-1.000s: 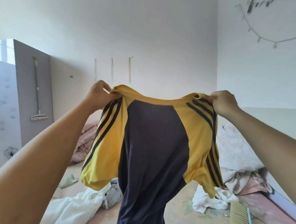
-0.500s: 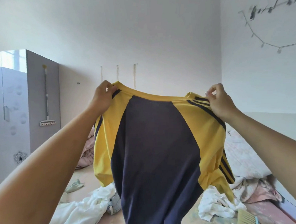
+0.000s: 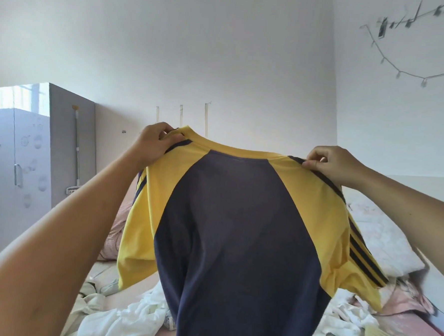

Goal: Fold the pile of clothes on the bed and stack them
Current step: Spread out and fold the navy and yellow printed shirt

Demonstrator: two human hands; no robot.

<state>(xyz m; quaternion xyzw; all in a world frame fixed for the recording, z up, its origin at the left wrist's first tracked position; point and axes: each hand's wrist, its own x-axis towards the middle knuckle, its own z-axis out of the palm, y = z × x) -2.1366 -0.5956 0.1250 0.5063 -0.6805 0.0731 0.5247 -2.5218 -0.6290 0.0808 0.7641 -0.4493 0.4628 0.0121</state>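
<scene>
The shirt [image 3: 237, 233], navy in the middle with yellow sleeves, hangs in the air above the bed [image 3: 136, 282], with its collar edge up and its long axis running straight down out of view. The left hand [image 3: 153, 144] has its grip closed on the left shoulder beside the collar, and the right hand [image 3: 331, 165] pinches the right shoulder seam between thumb and fingers. Below it, white clothes [image 3: 126, 317] lie crumpled on the near part of the bed.
</scene>
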